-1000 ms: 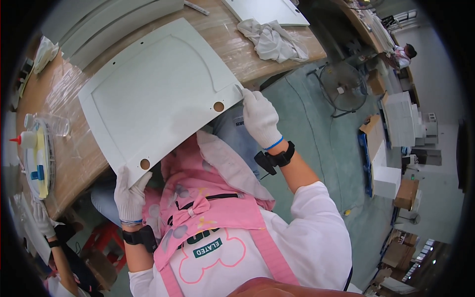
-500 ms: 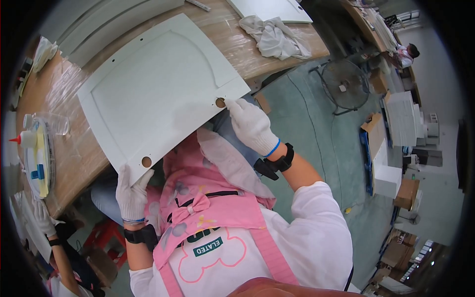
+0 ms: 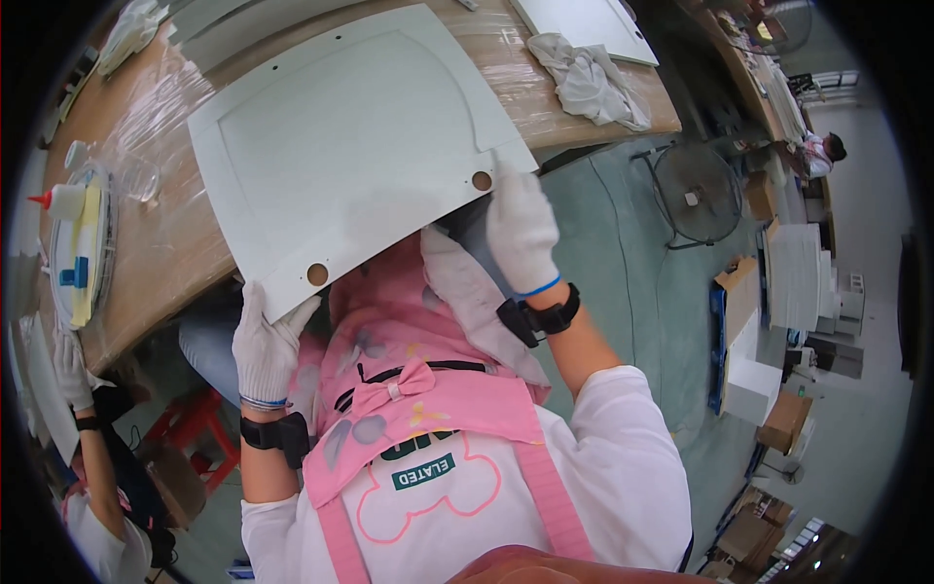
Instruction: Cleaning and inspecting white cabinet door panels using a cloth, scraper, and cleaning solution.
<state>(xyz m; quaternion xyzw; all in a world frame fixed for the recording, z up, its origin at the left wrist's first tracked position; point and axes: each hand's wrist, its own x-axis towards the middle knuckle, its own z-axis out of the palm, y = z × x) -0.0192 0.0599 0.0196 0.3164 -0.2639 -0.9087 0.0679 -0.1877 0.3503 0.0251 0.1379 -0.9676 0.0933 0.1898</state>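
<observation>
A broad, flat white panel with a raised curved contour [image 3: 341,146] lies ahead of and between the two hands, extending over a brown table wrapped in clear plastic film [image 3: 165,248]. Its near edge projects past the front edge of the table, above the person's pink patterned apron [image 3: 418,394]. Beyond the far edge, well ahead of the left hand, a stack of long pale boards [image 3: 258,24] limits the space. To the left and ahead of the left hand, a strip of tabletop separates the panel from an oval tray [image 3: 109,229] that bears a white bottle with a red tip [image 3: 66,201]. Ahead and to the right of the right hand, a crumpled white cloth [image 3: 584,83] lies near the table corner. Room for sideways movement is widest to the right of the right hand, over green floor [image 3: 608,292] reaching to a round black-framed fan [image 3: 696,190].

The left hand [image 3: 268,350], in a white knitted glove, is narrowed on the panel's near left corner, held between thumb and fingers. The right hand [image 3: 523,229], gloved likewise, is at the near edge beside a round hole [image 3: 482,181]; blurring makes it impossible to tell whether its fingers grip the panel or merely touch it.
</observation>
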